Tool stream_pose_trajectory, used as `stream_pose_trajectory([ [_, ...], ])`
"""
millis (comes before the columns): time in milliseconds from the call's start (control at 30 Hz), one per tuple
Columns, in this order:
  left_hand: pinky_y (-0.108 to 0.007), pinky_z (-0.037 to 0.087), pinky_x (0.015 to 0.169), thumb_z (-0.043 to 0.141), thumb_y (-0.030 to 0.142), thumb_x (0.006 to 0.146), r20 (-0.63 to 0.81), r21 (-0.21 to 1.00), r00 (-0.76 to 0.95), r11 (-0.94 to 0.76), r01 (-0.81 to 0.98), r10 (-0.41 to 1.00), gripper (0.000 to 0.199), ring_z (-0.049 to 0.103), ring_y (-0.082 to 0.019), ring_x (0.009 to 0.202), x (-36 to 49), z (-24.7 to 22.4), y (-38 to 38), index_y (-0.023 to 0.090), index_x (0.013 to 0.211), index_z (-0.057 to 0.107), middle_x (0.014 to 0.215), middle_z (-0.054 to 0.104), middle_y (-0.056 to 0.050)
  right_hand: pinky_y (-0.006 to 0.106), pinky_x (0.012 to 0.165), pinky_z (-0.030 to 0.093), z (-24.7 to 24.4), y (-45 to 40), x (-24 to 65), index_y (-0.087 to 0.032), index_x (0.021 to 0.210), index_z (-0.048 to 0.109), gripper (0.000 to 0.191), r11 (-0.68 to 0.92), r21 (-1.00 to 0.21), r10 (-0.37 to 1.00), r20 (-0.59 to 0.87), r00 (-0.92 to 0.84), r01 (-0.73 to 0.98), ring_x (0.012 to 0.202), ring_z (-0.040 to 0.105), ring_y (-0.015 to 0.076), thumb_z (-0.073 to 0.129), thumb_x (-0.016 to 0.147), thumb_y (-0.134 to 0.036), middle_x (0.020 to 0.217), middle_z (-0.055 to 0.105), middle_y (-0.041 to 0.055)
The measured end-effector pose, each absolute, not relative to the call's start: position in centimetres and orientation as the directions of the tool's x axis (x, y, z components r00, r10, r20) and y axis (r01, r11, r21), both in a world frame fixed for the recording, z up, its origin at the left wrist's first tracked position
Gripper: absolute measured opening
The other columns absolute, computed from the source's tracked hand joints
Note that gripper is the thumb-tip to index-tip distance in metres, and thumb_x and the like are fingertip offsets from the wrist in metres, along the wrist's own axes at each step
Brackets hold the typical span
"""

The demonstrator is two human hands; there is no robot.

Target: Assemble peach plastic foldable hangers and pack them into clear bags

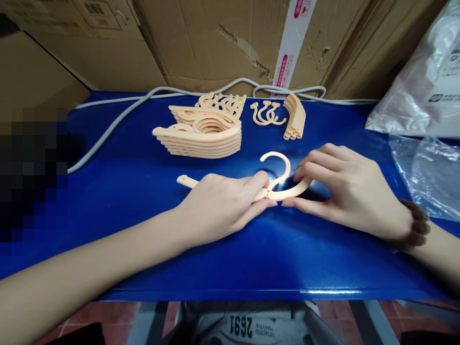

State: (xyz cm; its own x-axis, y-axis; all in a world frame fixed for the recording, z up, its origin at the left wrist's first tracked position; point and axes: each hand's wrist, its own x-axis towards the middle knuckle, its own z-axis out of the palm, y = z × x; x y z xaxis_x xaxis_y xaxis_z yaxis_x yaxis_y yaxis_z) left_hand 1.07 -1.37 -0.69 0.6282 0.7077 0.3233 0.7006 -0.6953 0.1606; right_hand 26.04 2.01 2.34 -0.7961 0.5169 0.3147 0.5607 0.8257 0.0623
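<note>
Reads 2691, or 1692 the other way up, in large dark digits (pixel 241 327) on the grey cloth (pixel 208 326) below the front edge of the blue desk (pixel 230 268), with smaller lines of print (pixel 265 328) alongside, too unclear to spell out. Beyond the back edge, carries red panels (pixel 283 69) with white characters too small to read on the white tape (pixel 287 45), plus a boxed red pictogram (pixel 305 8). Past the back left corner, shows a square code (pixel 94 8) on cardboard (pixel 125 52). By the back right corner, bears blurred black print (pixel 445 72) on the plastic bag (pixel 406 91).
</note>
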Motion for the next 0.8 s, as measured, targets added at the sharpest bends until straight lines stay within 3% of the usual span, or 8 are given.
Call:
stream_pose_trajectory([
  [200, -0.026, 0.023, 0.046, 0.047, 0.042, 0.107, 0.348, 0.099, 0.642, -0.708, 0.700, 0.683, 0.027, 0.062, -0.015, 0.050, 1.1, 0.0, -1.7, 0.020, 0.096, 0.057, 0.064, 0.067, 0.003, 0.045, 0.086, 0.049, 3.0, 1.4, 26.0, -0.021, 0.110, 0.065, 0.037, 0.772, 0.059, 0.558, 0.415, -0.719, 0.633, 0.102, 0.062, 0.0324, 0.056, 0.098, -0.054, 0.118, 0.067, 0.0158],
  [267, -0.027, 0.023, 0.046, 0.049, 0.042, 0.106, 0.350, 0.089, 0.648, -0.713, 0.696, 0.676, 0.026, 0.063, -0.015, 0.051, 1.1, 0.1, -1.8, 0.020, 0.096, 0.057, 0.067, 0.069, 0.003, 0.045, 0.083, 0.049, 3.1, 1.2, 26.1, -0.021, 0.109, 0.066, 0.031, 0.750, 0.043, 0.576, 0.447, -0.684, 0.660, 0.099, 0.063, 0.0323, 0.059, 0.098, -0.049, 0.113, 0.068, 0.0149],
  [400, -0.028, 0.024, 0.046, 0.052, 0.040, 0.105, 0.383, 0.058, 0.644, -0.713, 0.699, 0.662, 0.025, 0.063, -0.015, 0.051, 1.1, 0.1, -1.9, 0.019, 0.094, 0.058, 0.068, 0.070, 0.003, 0.036, 0.067, 0.046, 3.2, 0.7, 26.2, -0.022, 0.101, 0.063, 0.014, 0.737, -0.042, 0.607, 0.478, -0.635, 0.674, 0.072, 0.062, 0.0212, 0.061, 0.099, -0.036, 0.081, 0.067, 0.0047],
  [467, -0.028, 0.025, 0.047, 0.052, 0.040, 0.105, 0.398, 0.041, 0.642, -0.712, 0.701, 0.655, 0.025, 0.063, -0.014, 0.051, 1.1, 0.1, -1.9, 0.019, 0.093, 0.058, 0.067, 0.070, 0.003, 0.033, 0.063, 0.045, 3.1, 0.6, 26.0, -0.023, 0.103, 0.064, 0.014, 0.734, -0.090, 0.634, 0.448, -0.631, 0.673, 0.064, 0.062, 0.0172, 0.058, 0.101, -0.035, 0.074, 0.068, 0.0009],
  [800, -0.029, 0.029, 0.048, 0.052, 0.035, 0.105, 0.425, -0.004, 0.671, -0.740, 0.673, 0.608, 0.025, 0.064, -0.014, 0.053, 1.0, 0.1, -1.7, 0.019, 0.087, 0.058, 0.068, 0.070, 0.002, 0.028, 0.068, 0.051, 2.2, 0.9, 25.7, -0.015, 0.111, 0.066, 0.021, 0.809, -0.141, 0.578, 0.373, -0.726, 0.571, 0.079, 0.074, 0.0179, 0.052, 0.103, -0.029, 0.091, 0.077, 0.0062],
])
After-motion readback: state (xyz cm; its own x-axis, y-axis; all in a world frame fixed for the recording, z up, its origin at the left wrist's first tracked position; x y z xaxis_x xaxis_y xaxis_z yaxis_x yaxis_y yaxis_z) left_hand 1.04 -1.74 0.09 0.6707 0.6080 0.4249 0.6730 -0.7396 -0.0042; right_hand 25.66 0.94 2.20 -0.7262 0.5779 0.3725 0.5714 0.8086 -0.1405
